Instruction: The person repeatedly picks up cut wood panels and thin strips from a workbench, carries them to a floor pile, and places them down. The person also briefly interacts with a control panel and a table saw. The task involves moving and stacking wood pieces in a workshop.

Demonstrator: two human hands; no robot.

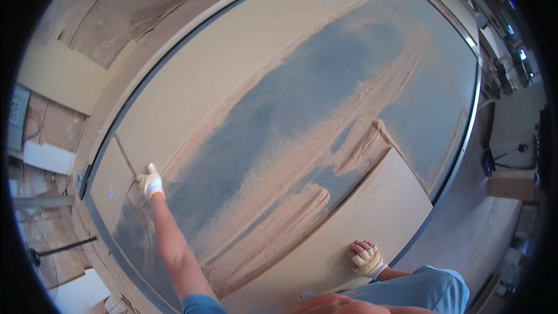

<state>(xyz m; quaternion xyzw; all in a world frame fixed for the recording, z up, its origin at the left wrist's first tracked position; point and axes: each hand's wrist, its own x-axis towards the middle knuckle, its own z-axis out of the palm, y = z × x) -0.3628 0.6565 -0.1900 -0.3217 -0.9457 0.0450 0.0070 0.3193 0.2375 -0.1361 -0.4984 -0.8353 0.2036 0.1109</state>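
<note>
In a pale work glove, my left hand (151, 182) reaches far left to the corner of a long beige board (203, 102), beside the dark gap that separates it from a smaller beige board (113, 183). Its fingers appear closed at the board's edge, partly hidden. My right hand (367, 259) wears a glove with bare fingertips. It lies on a nearer beige board (372, 209), fingers slightly bent and holding nothing. Between the boards stretches a grey-blue table surface (290, 104) covered with sawdust (290, 215) in ridges and heaps.
A dark rim edges the table, with a metal rail (474, 104) on the right. Beyond the left edge lie a beige panel (64, 78), a white piece (49, 157) and a grey-green box (18, 116). A cardboard box (511, 185) stands at right.
</note>
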